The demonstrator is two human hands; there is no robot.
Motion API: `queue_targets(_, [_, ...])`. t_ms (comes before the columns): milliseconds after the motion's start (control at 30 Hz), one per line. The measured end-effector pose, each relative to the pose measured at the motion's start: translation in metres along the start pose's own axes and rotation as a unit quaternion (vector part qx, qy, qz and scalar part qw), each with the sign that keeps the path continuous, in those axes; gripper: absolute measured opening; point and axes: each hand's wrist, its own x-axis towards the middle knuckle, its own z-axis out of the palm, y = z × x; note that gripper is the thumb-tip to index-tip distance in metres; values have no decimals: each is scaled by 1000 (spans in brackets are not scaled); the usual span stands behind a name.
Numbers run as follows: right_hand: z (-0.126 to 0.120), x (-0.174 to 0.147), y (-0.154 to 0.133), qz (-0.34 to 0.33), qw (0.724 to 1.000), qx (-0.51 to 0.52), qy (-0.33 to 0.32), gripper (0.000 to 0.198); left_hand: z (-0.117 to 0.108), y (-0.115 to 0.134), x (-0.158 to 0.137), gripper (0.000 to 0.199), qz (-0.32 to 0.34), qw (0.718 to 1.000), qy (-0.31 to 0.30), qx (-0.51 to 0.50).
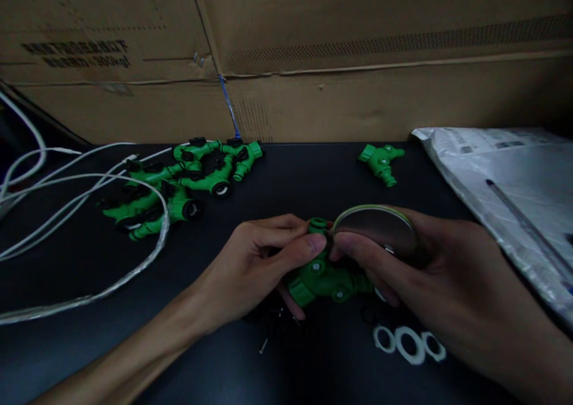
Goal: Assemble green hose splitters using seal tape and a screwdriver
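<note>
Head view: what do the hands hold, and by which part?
Left hand: the green connector, just below its upper outlet. Right hand: a round object, around its lower edge.

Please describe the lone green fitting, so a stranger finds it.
Start at the brown cardboard behind the dark table. In front of the cardboard, left of the white package, lies the lone green fitting. Unlike the clustered fittings or the held fitting, it lies apart, untouched.
</note>
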Motion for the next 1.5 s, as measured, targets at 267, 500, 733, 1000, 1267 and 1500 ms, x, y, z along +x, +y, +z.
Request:
queue_targets(267, [8, -1, 1, 18, 997, 72, 5, 19, 2, 0, 1, 21, 2, 999, 43, 19])
queue_targets(500, [5, -3, 2, -52, 998, -16, 18, 19, 3, 3, 1, 22, 11, 998, 50, 23])
queue_targets(733, [1, -2, 0, -83, 994, -65, 14, 16, 2, 0, 1, 24, -8, 998, 51, 24])
queue_targets(1000, [1, -3, 4, -138, 980, -139, 17, 21, 2, -2, 1, 20, -26, 999, 28, 10])
queue_targets(1267, [5, -6, 4, -136, 985, -104, 33, 14, 1, -3, 1, 24, -26, 998, 40, 27])
queue_targets(1500, [15, -8, 9, -138, 978, -120, 97, 14, 3, -1, 1, 24, -9, 998, 56, 25])
